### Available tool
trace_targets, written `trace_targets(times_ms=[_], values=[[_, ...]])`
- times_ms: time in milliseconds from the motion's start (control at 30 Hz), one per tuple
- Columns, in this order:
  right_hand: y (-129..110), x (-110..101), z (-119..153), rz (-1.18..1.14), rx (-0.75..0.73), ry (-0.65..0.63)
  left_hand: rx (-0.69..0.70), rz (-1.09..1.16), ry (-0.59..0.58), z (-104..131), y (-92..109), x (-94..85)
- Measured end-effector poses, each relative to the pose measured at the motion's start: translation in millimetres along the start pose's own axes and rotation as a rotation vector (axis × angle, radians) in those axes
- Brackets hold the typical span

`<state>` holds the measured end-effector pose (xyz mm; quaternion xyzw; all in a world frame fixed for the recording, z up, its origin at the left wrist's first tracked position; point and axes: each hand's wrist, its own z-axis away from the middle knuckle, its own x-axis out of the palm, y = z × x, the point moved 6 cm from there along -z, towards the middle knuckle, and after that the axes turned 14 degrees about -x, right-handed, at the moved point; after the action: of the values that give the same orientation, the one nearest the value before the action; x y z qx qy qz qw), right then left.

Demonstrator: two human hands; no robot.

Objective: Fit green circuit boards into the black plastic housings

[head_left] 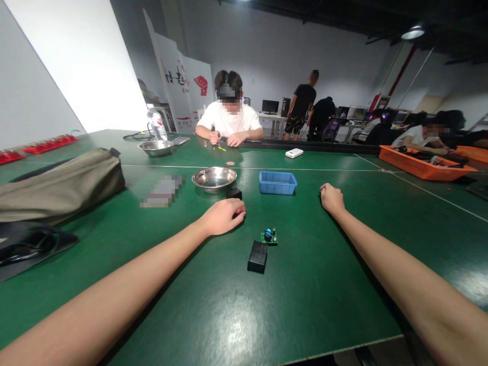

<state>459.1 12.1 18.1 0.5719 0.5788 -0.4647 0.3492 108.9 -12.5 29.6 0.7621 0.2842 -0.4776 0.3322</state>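
Note:
My left hand rests on the green table with its fingers curled in and the thumb alongside; nothing shows between them. Just beyond its knuckles sits a small black block-like part, partly covered by the hand. Off to the right, my right hand lies on the table in a fist, and its palm side is hidden. Between my forearms is a black rectangular plastic case. A small green circuit board with blue and black components lies at the far end of the case.
Beyond my hands stand a steel bowl and a blue plastic bin. Farther off are a second bowl, a water bottle and a white device. A bag lies left, an orange basket right. Someone sits opposite.

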Motion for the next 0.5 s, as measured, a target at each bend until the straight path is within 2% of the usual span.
trace_targets(times_ms=[167, 300, 400, 500], values=[[-40.7, 6.6, 15.4, -0.001, -0.095, -0.084, 0.007, 0.000, 0.008, -0.1, -0.2, 0.0], [-89.5, 9.8, 45.2, -0.003, -0.196, -0.134, -0.002, 0.000, -0.001, 0.2, 0.5, -0.1], [-124.5, 11.4, 69.3, -0.011, -0.327, -0.173, -0.005, 0.002, -0.004, 0.1, 1.3, -0.3], [-140.4, 10.6, 81.3, -0.081, -0.371, -0.171, 0.000, 0.000, -0.001, 0.0, 1.8, -0.7]])
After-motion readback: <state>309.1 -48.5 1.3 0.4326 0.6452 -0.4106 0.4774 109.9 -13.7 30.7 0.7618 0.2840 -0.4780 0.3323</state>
